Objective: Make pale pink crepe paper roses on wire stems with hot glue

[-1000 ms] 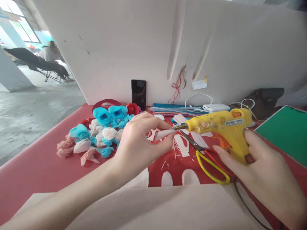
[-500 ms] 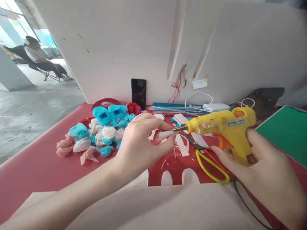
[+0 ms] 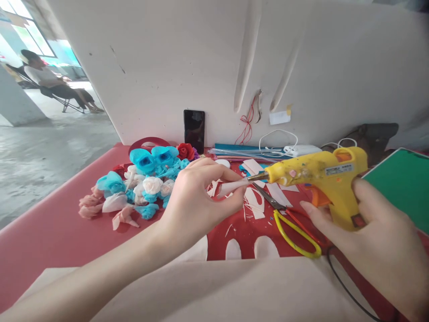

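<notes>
My left hand pinches a pale pink paper petal between thumb and fingers. In my right hand is a yellow hot glue gun with an orange trigger, its metal nozzle pointing left. The nozzle tip lies at the petal's right end; whether it touches cannot be made out. Beneath the gun, scissors with one yellow and one red handle lie on the red tabletop. Around them are white paper scraps. Two cut petals lie nearer to me.
Left of my hand is a heap of blue, white and pink fabric flowers. A black phone leans on the white wall. A white charger, a green board and a large pale sheet surround the work. A person sits far left.
The glue gun and my right hand have shifted slightly right, drawing the nozzle back toward the petal's end. My left hand stays nearly still with the petal.
</notes>
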